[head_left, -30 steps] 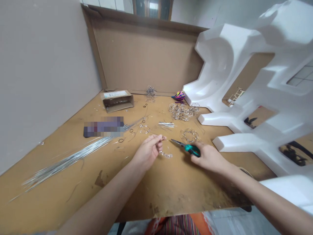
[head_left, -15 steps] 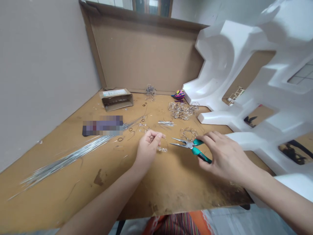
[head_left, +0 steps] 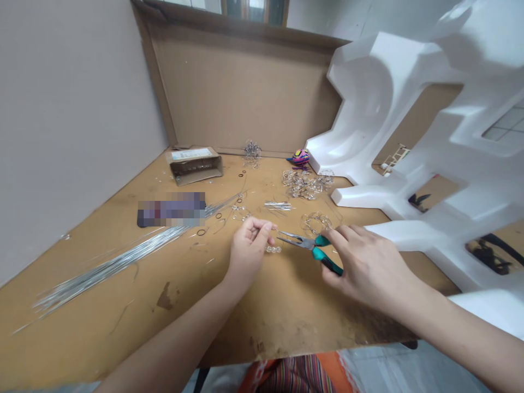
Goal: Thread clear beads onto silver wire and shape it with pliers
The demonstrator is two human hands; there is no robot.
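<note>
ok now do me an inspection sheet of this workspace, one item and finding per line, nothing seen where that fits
Surface: brown tabletop, dark marks near the front edge.
Job's things: beaded wire; teal-handled pliers, jaws slightly parted, tips close to the beaded wire, contact unclear.
Left hand: fingers pinching the beaded wire.
Right hand: holding the pliers by the handles.
Clutter: long wire bundle, short wire pieces, bead-and-wire pile, small carton, colourful rounded object; flat object too pixelated to identify.
Cables: nothing seen.
Surroundings: cardboard panel at the back, white foam on the right, grey wall on the left.
</note>
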